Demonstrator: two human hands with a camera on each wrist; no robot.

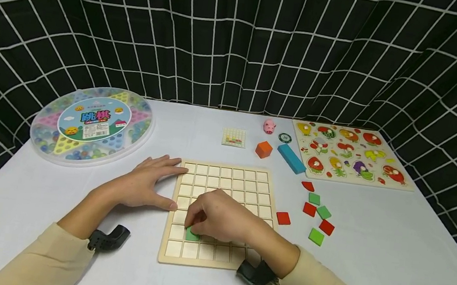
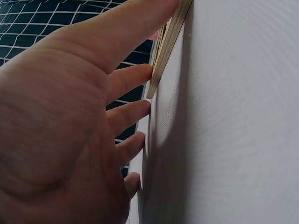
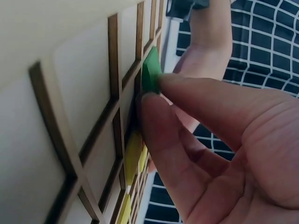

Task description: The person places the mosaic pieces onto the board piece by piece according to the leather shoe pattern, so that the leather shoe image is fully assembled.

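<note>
1. On the left of the desk lies a round, clear-lidded Chinese checkers box with many coloured marbles inside, too small to count.
2. In front of me is a wooden grid board, seven cells by seven. The right wrist view shows yellow pieces in some cells; my hand hides them from above, so I cannot tell their number.
3. At the far right a fruit-and-vegetable puzzle board carries its pictured pieces in three rows.
4. My right hand pinches one green tile between thumb and index finger. It is at the second cell from the left, second row from the bottom; I cannot tell whether it sits flat there.
5. My left hand is spread, its thumb and index finger touching the grid board's left edge, well apart from the green tile.
6. Right of the grid board are seven loose pieces: four red ones, one with a curved edge, and three green ones. One red piece lies just beside the board.
7. Behind, I count one pattern card, one orange cube, one pink pig figurine, one round chip and one blue block.
</note>
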